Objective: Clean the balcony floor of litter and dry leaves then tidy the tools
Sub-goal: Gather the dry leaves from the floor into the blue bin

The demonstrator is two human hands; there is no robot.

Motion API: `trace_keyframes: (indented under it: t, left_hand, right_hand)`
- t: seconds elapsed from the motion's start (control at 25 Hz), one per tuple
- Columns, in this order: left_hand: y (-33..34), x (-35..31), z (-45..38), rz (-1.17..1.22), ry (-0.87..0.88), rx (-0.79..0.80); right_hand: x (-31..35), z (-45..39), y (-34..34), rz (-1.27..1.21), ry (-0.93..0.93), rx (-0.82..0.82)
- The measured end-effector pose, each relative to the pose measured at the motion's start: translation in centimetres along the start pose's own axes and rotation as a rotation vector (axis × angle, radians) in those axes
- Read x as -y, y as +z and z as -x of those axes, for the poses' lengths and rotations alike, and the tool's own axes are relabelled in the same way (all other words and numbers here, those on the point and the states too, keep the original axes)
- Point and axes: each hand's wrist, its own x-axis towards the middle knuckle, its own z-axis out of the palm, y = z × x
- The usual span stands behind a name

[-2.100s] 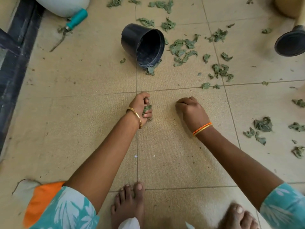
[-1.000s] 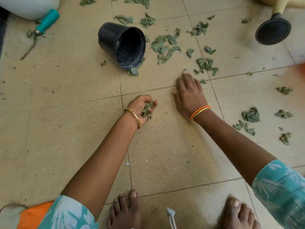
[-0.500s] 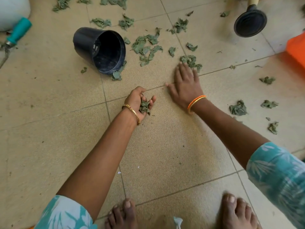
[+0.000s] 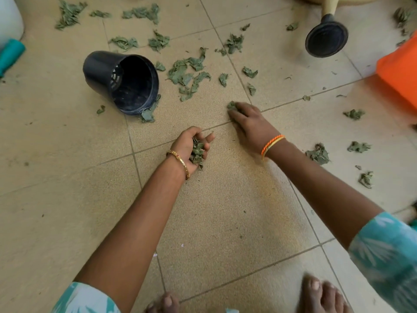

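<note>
Dry green leaves (image 4: 188, 74) lie scattered over the beige floor tiles (image 4: 225, 211). My left hand (image 4: 191, 144) is cupped palm-up and holds a small bunch of gathered leaves (image 4: 197, 152). My right hand (image 4: 249, 124) lies palm-down on the floor to its right. Its fingers are curled over a few leaves (image 4: 231, 105) at the tile joint. A black plastic pot (image 4: 121, 81) lies on its side to the upper left of both hands, its mouth facing me.
More leaves (image 4: 318, 154) lie to the right of my right arm. A watering can's black rose (image 4: 326, 41) hangs at the upper right, next to an orange object (image 4: 399, 72). A teal tool handle (image 4: 10, 55) and a white container (image 4: 9, 19) sit at the far left. My bare feet (image 4: 322, 297) are at the bottom.
My right hand reached flat toward the leaves past the tile joint, then curled over a few and drew them back. My left hand stayed cupped on its bunch. The view shifted right.
</note>
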Motion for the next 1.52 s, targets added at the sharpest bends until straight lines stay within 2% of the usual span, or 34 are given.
trace_keyframes:
  t: [0.16, 0.36, 0.48, 0.56, 0.64, 0.72, 0.8, 0.88, 1.04, 1.16, 1.28, 1.36, 1.44, 1.52]
  left_hand:
    - [0.5, 0.4, 0.0, -0.069, -0.007, 0.023]
    - [1.7, 1.0, 0.3, -0.210, -0.001, 0.057]
    - [2.2, 1.4, 0.7, -0.324, 0.009, 0.015]
    - [2.3, 1.6, 0.7, -0.355, 0.025, -0.034]
    - [2.1, 1.4, 0.6, -0.312, 0.021, -0.011]
    - [1.9, 0.8, 0.4, -0.249, -0.004, -0.015]
    - [1.9, 0.3, 0.4, -0.198, -0.004, -0.038]
    - [1.8, 0.1, 0.7, -0.193, 0.021, -0.035]
    - [1.0, -0.5, 1.0, -0.136, 0.047, 0.002]
    - [0.0, -0.9, 1.2, -0.109, 0.045, 0.033]
    - [-0.6, -1.2, 1.7, -0.062, 0.066, 0.097]
    - [-0.9, -1.3, 2.0, -0.028, 0.076, 0.102]
    - [-1.3, -1.4, 2.1, 0.013, 0.067, 0.074]
    - [-1.5, -1.3, 2.1, 0.055, 0.061, 0.053]
  right_hand:
    - [0.5, 1.7, 0.6, -0.041, 0.002, -0.166]
    - [4.8, 2.9, -2.2, -0.384, 0.121, -0.310]
    - [8.7, 4.3, -3.0, -0.495, 0.148, -0.147]
    - [8.9, 4.7, -3.4, -0.475, 0.127, -0.061]
    - [7.7, 4.4, -4.1, -0.435, 0.152, -0.113]
    - [5.6, 2.9, -4.5, -0.472, 0.279, -0.147]
    - [2.8, 0.4, -4.3, -0.472, 0.402, -0.120]
    - [-0.1, -2.1, -3.9, -0.382, 0.421, -0.063]
    - [-2.4, -4.2, -2.4, -0.228, 0.330, 0.170]
    - [-0.4, -3.0, -1.5, -0.278, 0.176, 0.187]
    - [2.4, 0.2, 0.0, -0.251, -0.024, 0.128]
    - [3.5, 2.0, 1.3, -0.163, -0.159, 0.011]
    - [3.8, 2.5, 1.8, -0.144, -0.181, -0.089]
    - [4.4, 2.4, 1.2, -0.213, -0.126, -0.149]
